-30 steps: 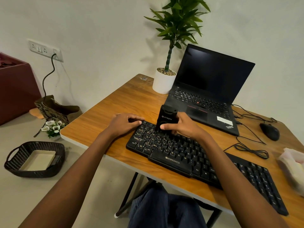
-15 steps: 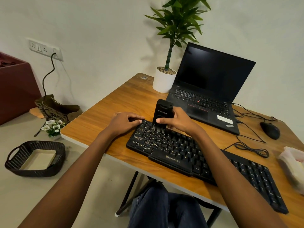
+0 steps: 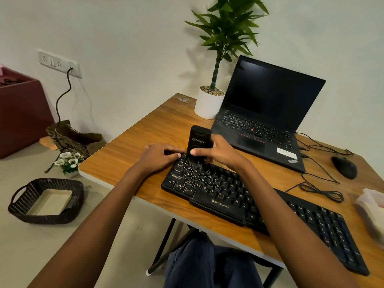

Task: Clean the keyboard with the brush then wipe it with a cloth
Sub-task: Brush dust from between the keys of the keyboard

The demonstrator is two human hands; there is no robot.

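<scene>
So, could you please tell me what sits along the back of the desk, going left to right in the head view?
Potted plant → laptop → mouse.

A home desk corner set up as a small workspace
A wooden table (image 3: 133, 154) against a plain wall carries an open laptop (image 3: 268, 113), a black keyboard (image 3: 228, 196), a mouse (image 3: 344, 167) and a potted plant (image 3: 209, 100); at the left of the frame, a wall socket (image 3: 59, 63), a woven basket (image 3: 46, 201) and a paper bag (image 3: 72, 138) on the floor
</scene>
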